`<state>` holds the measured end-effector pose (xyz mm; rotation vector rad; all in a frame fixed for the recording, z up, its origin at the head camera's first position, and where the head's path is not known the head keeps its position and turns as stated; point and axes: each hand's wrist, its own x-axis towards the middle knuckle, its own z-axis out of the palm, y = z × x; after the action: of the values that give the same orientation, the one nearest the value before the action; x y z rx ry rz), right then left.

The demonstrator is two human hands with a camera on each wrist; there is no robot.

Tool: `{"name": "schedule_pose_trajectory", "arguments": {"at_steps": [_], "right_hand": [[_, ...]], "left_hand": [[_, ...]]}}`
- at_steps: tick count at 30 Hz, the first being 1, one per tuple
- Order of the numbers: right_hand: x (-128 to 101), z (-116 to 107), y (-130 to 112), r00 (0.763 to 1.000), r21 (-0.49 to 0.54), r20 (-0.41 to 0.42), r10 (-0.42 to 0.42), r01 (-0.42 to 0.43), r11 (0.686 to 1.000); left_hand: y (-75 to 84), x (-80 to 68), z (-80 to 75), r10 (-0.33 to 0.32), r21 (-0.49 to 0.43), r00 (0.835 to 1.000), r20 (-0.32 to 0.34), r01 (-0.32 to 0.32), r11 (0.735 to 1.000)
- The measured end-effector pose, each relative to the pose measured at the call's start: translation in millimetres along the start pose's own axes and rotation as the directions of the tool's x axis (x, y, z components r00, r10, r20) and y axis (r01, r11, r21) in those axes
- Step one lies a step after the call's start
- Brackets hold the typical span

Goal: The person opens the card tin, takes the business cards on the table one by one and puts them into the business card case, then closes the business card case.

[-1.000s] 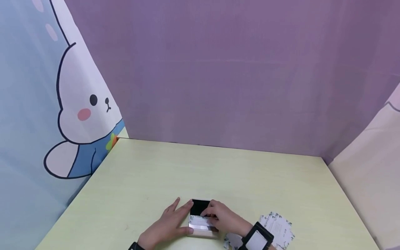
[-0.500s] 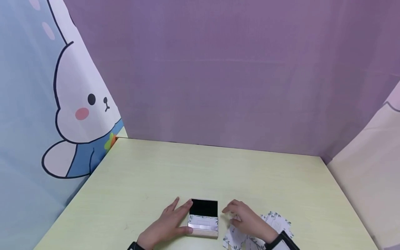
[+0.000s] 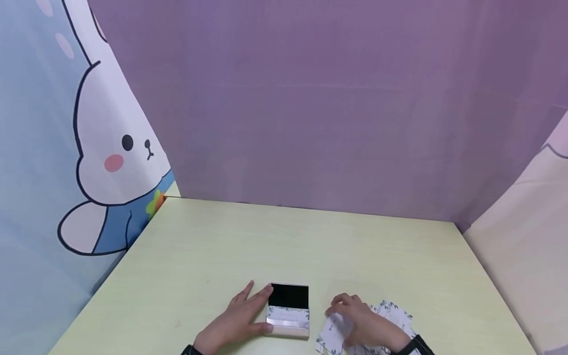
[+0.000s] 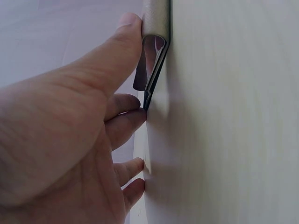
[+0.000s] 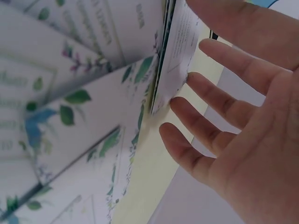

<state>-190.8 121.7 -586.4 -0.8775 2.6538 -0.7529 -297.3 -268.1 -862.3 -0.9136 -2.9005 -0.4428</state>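
A small card case (image 3: 287, 333) lies unfolded on the table, with a black inside panel on its far half and a white floral card (image 3: 288, 313) in its near half. My left hand (image 3: 239, 315) rests along its left side, thumb at the near corner and index fingertip at the far one. The left wrist view shows the thumb (image 4: 105, 60) pressing against the case's padded edge. To the right, my right hand (image 3: 361, 323) reaches over loose floral cards (image 3: 333, 333). Its fingers, gently bent, touch the edge of one card (image 5: 175, 56) in the right wrist view.
More white cards with green leaf borders (image 3: 395, 315) lie fanned and overlapping under and beyond the right hand. The pale yellow table (image 3: 293, 241) runs back to a purple curtain (image 3: 310, 108). A rabbit-printed cloth (image 3: 120, 143) hangs at the left.
My right hand has left the card case, moving right and then down onto the loose cards. A card now shows fully in the case. The left hand has stayed in place.
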Motion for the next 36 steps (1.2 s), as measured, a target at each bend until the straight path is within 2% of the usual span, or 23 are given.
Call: {"name": "schedule_pose_trajectory", "arguments": {"at_steps": [4,7,11,13,14,16,19,20,21,25,29,33,36], "right_hand": [[6.7,12.7,14.3,1.0,-0.031,-0.001,0.002,-0.002,1.0],[15.9,27.7,34.2,0.999,-0.033,0.003,0.053,-0.052,0.998],[37.6,78.1,105.0,0.997,-0.051,-0.034,0.072,-0.074,0.996],[47.5,102.9,142.0,0.996,-0.063,-0.069,0.049,-0.054,0.997],[50.3,106.4,148.0,0.996,-0.063,-0.077,0.052,-0.057,0.996],[50.8,96.6,136.5,0.993,-0.045,-0.102,0.061,-0.066,0.997],[43.3,57.6,83.5,0.987,-0.039,-0.144,0.071,-0.077,0.996],[38.5,36.9,55.3,0.985,-0.037,-0.152,0.081,-0.087,0.996],[35.9,25.8,39.6,0.983,-0.04,-0.168,0.075,-0.083,0.996],[25.0,-7.3,-5.9,0.984,-0.04,-0.162,0.068,-0.075,0.996],[24.0,-14.2,-6.3,0.991,0.049,-0.134,0.026,-0.02,0.999],[33.0,-2.4,23.1,0.989,0.178,-0.144,-0.028,0.054,0.983],[41.8,7.7,44.7,0.982,0.208,-0.182,-0.048,0.087,0.974]], "left_hand": [[-4.2,-0.7,4.5,-0.003,0.012,1.0,0.008,0.003,1.0],[-3.4,-0.1,0.4,-0.016,-0.002,1.0,0.016,0.016,1.0],[-4.9,1.9,-1.5,-0.017,0.001,1.0,0.015,0.017,1.0],[-10.3,3.2,2.4,0.003,0.03,1.0,0.01,-0.003,1.0],[-13.8,4.0,6.0,0.009,0.035,1.0,0.005,-0.009,0.999],[-20.8,5.7,12.1,0.015,0.043,1.0,0.004,-0.015,0.999],[-30.1,7.9,19.9,0.019,0.034,1.0,0.004,-0.019,0.999],[-32.0,8.8,21.4,0.021,0.035,1.0,0.004,-0.021,0.999],[-33.7,9.6,22.1,0.024,0.038,1.0,0.005,-0.024,0.999],[-27.7,7.9,14.9,0.013,0.029,1.0,0.016,-0.014,0.999],[-19.8,6.7,7.8,-0.009,0.006,1.0,0.012,0.009,1.0],[-21.5,7.2,10.9,0.003,0.004,1.0,-0.001,-0.003,1.0],[-24.1,7.8,13.6,0.022,0.015,1.0,-0.004,-0.022,1.0]]}}
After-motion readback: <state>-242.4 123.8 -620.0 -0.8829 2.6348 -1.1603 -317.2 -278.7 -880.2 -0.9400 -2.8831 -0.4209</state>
